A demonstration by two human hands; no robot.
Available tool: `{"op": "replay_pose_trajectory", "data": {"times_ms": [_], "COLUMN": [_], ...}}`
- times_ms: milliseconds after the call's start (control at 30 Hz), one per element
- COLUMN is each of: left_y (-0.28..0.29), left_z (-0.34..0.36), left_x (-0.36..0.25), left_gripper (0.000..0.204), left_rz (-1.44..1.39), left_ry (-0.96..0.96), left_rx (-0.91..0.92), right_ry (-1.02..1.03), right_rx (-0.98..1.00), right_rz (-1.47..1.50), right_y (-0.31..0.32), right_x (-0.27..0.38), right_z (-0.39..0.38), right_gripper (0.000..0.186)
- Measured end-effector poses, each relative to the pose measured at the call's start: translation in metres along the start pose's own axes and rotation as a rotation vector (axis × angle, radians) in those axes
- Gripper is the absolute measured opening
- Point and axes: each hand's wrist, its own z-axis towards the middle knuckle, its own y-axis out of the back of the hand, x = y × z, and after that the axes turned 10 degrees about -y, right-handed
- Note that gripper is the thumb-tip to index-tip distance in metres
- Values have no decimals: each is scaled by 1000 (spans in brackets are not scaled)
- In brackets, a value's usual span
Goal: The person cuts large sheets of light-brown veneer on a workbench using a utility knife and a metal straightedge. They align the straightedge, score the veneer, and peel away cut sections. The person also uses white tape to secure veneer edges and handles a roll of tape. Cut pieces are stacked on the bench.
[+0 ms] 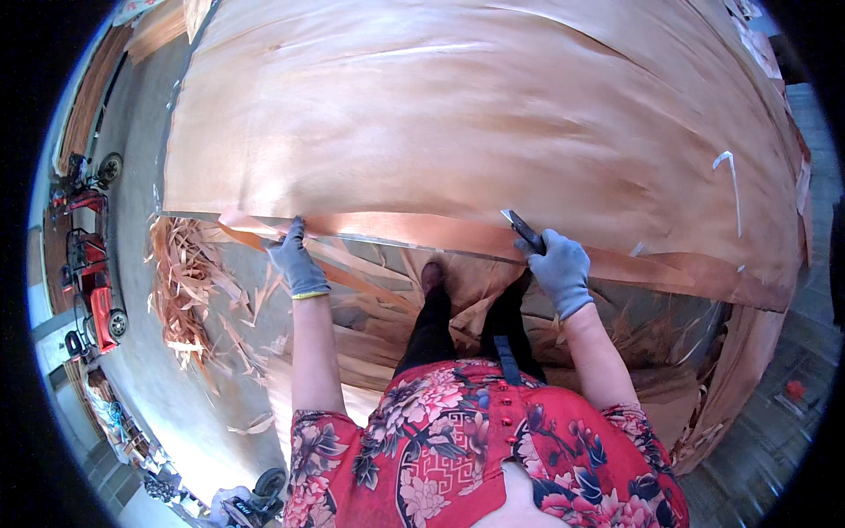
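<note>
A large, thin tan sheet that looks like wood veneer (440, 132) covers the table before me, with ripples running across it. Along its near edge lies a narrow, redder veneer strip (414, 231), whose left end curls over the edge. My left hand (299, 262), in a grey glove with a yellow cuff, is closed on this strip near its left end. In my right hand (563, 271), also gloved in grey, is a utility knife (525, 231) with a dark handle. Its blade points up and left, just over the strip.
Torn veneer scraps (187, 286) are heaped on the floor at left, with more around my feet. A red wheeled machine (92, 277) stands far left. White tape pieces (732, 189) mark the sheet's right side. Veneer hangs down at the table's right end (748, 361).
</note>
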Motion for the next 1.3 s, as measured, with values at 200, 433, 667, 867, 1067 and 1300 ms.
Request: {"op": "replay_pose_trajectory", "data": {"times_ms": [200,433,667,867,1067,1300], "left_y": [-17,-5,-5,-19,-51,-47], "left_z": [-20,-35,-77,-169,-182,-124], "left_x": [-24,-19,-42,-33,-37,6], "left_gripper": [43,21,51,75,68,71], "left_rz": [1,157,186,483,819,1238], "left_ry": [67,466,322,-596,-1055,-850], "left_rx": [-36,6,-41,558,1025,984], "right_ry": [-29,-41,-64,-76,-63,-59], "right_rx": [6,9,32,39,15,9], "right_rz": [6,28,31,59,63,51], "right_y": [2,3,6,5,2,4], "right_x": [2,5,4,6,4,5], "right_z": [1,1,1,1,0,0], "right_gripper": [42,41,42,41,40,42]}}
